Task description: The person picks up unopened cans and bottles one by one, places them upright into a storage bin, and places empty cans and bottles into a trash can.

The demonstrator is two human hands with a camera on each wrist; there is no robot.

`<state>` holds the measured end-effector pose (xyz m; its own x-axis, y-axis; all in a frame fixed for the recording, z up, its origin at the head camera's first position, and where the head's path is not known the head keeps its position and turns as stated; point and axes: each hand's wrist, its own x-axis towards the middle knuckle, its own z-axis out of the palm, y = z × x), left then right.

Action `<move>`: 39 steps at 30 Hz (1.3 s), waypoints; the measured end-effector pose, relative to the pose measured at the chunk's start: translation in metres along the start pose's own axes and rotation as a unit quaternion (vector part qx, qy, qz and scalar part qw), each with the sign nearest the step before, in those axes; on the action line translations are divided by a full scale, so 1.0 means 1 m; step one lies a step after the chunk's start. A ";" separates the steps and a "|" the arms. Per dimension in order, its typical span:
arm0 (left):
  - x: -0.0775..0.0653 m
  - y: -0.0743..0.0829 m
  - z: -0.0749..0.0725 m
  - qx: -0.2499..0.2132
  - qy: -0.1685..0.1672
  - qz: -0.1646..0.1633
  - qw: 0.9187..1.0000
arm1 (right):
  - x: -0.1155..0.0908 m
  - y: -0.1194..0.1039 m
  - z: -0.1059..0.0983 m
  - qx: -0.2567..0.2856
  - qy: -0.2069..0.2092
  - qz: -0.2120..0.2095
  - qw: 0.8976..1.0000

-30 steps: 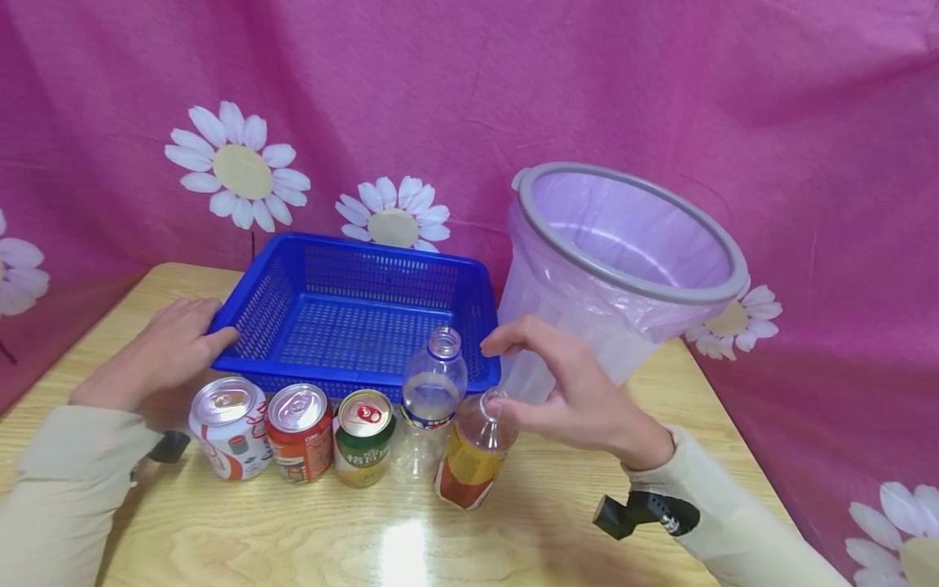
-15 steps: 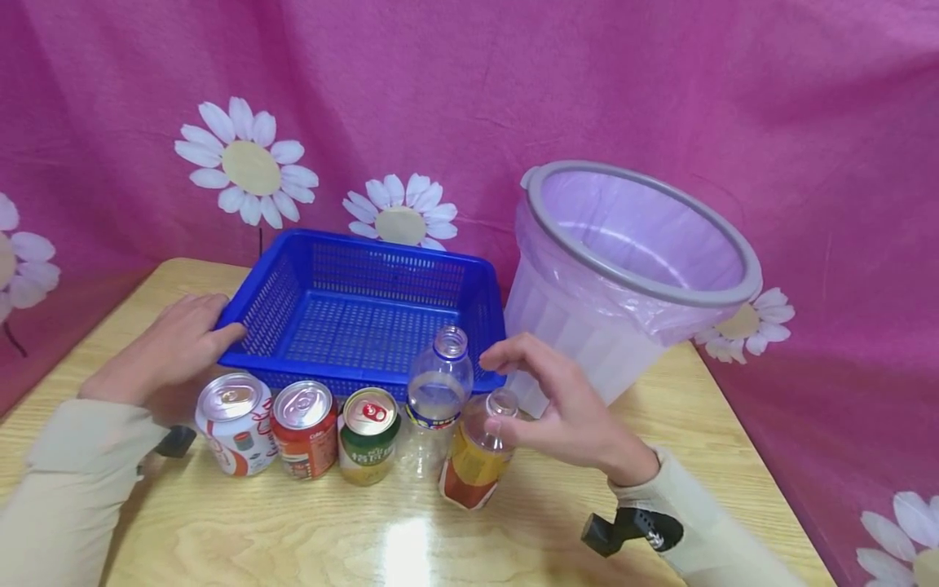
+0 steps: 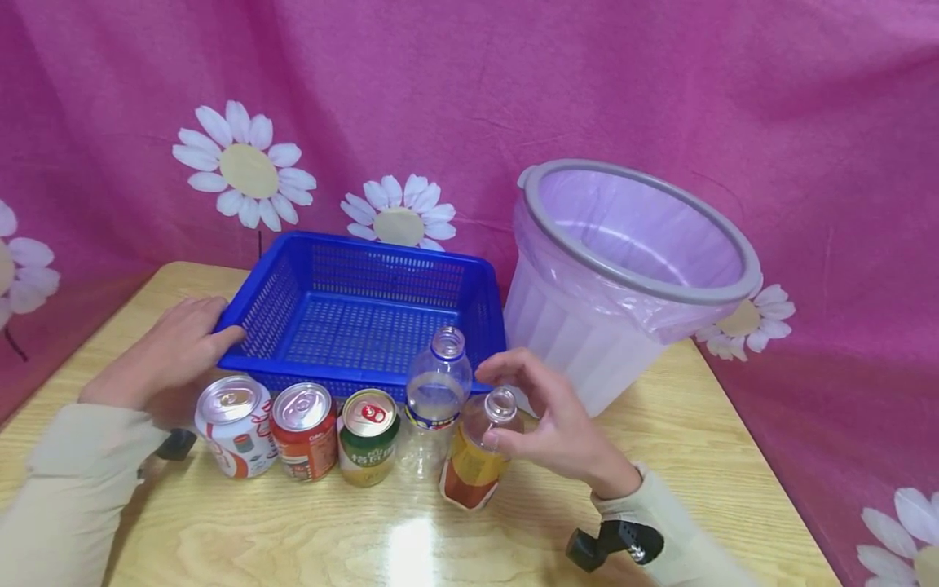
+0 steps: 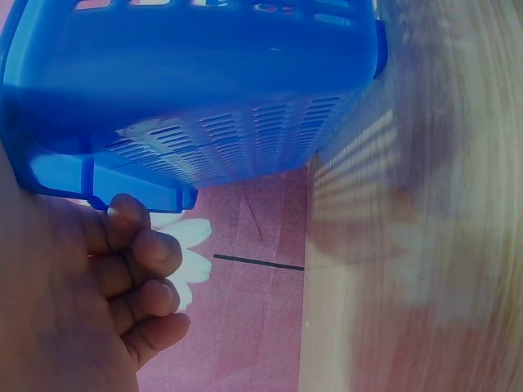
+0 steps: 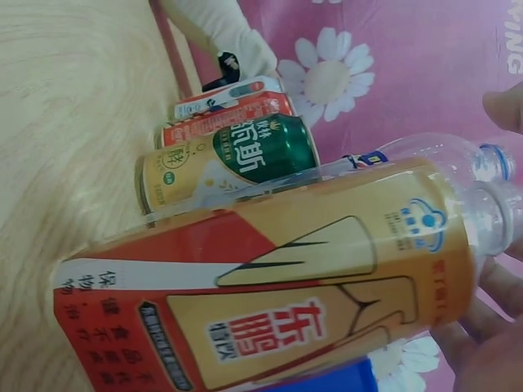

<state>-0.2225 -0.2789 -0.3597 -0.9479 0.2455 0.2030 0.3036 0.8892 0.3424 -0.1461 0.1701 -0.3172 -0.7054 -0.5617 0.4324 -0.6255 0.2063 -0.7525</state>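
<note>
My left hand (image 3: 172,346) grips the left rim of a blue plastic basket (image 3: 361,380), thumb over the edge; several curled fingertips (image 4: 160,251) show below the rim in the left wrist view. My right hand (image 3: 550,420) is spread around the upper part of a drink bottle with a yellow and red label (image 3: 473,469). In the head view its thumb overlaps the bottle's shoulder while the other fingers arch beyond the uncapped neck. The right wrist view shows the thumb (image 5: 507,106) apart from that bottle (image 5: 270,302). Just left of it stands a clear uncapped bottle (image 3: 438,395).
A white can (image 3: 238,440), a red can (image 3: 305,444) and a green and gold can (image 3: 369,448) stand in a row before the basket. A whitish bin (image 3: 587,350) with a grey rim and purple liner stands at the back right. Pink cloth (image 3: 469,81) hangs behind the wooden table (image 3: 293,530).
My right hand has come lower and slightly left, closer around the labelled bottle. The left hand stays on the basket rim. The whole head view has shifted slightly.
</note>
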 end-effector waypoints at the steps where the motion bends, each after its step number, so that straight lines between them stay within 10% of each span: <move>1: 0.000 0.000 0.000 0.001 -0.001 -0.001 1.000 | -0.001 0.001 0.001 0.002 0.001 -0.001 1.000; 39: -0.002 -0.001 0.002 -0.003 0.004 -0.010 1.000 | -0.017 0.037 0.024 0.055 0.024 -0.065 0.996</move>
<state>-0.2210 -0.2797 -0.3619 -0.9529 0.2243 0.2041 0.2853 0.8914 0.3522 -0.1493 0.1675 -0.3639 -0.6378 -0.5379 0.5513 -0.6738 0.0431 -0.7376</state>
